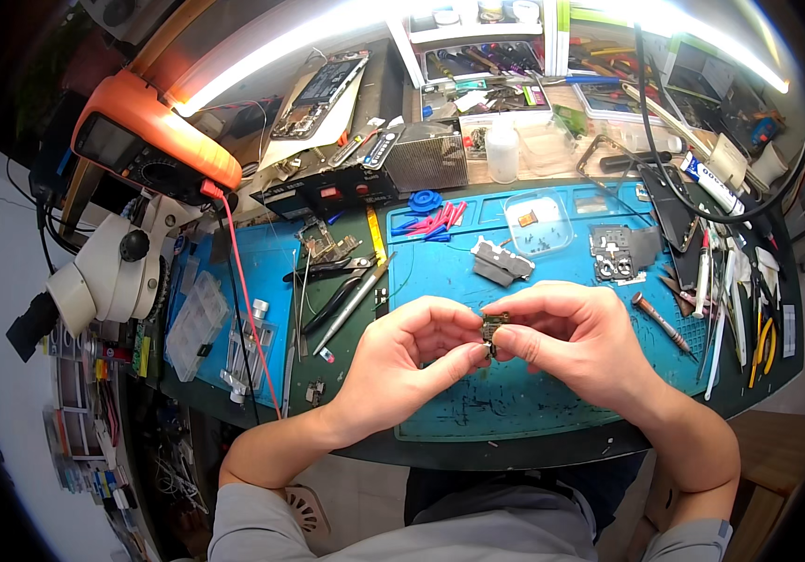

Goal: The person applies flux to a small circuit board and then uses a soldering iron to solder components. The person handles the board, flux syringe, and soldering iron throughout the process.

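Note:
Above the blue work mat [440, 407], my two hands meet around a small green circuit board [493, 323]. My left hand [416, 356] pinches its left edge between thumb and fingers. From the other side, my right hand [566, 342] grips the board, its thumb lying across the front. Much of the board is hidden by the fingertips. Just beyond the hands lie a grey metal-cased part [502, 263] and a clear plastic box [538, 222] with a small orange-brown piece in it. A dark phone part with camera rings [622, 253] rests to the right.
A screwdriver [663, 325] lies right of my right hand; tweezers [351, 304] lie to the left. An orange multimeter [145, 140] and a white microscope [107, 281] stand at left, red and black leads hanging down. A white bottle [503, 150] stands behind. Pliers and several tools crowd the right edge.

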{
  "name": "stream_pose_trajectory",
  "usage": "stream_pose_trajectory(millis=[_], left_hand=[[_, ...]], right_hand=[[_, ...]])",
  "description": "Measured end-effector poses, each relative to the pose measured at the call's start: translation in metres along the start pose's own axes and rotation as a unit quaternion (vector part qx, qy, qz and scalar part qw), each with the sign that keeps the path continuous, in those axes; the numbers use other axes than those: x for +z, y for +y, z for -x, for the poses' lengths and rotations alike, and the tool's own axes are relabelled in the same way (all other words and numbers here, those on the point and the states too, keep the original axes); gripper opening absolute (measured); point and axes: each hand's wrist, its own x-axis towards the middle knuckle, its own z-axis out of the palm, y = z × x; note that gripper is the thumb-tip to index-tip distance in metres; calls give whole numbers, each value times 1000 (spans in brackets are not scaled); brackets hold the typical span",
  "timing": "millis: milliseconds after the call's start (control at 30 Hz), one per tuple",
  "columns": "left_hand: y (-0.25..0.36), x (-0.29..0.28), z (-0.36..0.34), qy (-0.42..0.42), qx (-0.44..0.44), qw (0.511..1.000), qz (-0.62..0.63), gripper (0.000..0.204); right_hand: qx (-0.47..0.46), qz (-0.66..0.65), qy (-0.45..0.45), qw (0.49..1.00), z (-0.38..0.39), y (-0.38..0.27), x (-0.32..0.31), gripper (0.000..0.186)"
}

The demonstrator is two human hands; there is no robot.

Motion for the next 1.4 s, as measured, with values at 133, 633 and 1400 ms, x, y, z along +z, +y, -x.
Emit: stream_pose_trajectory(millis=[133,633,1400], left_hand=[[0,0,0,1,-9,1000,19,26],[6,-1,1,-25,-101,995,8,19],[1,-5,0,-2,-44,997,69,18]], right_hand=[[10,-24,2,1000,0,1,1,24],[55,-45,-13,997,-2,0,-1,24],[-14,99,32,994,2,-1,4,15]])
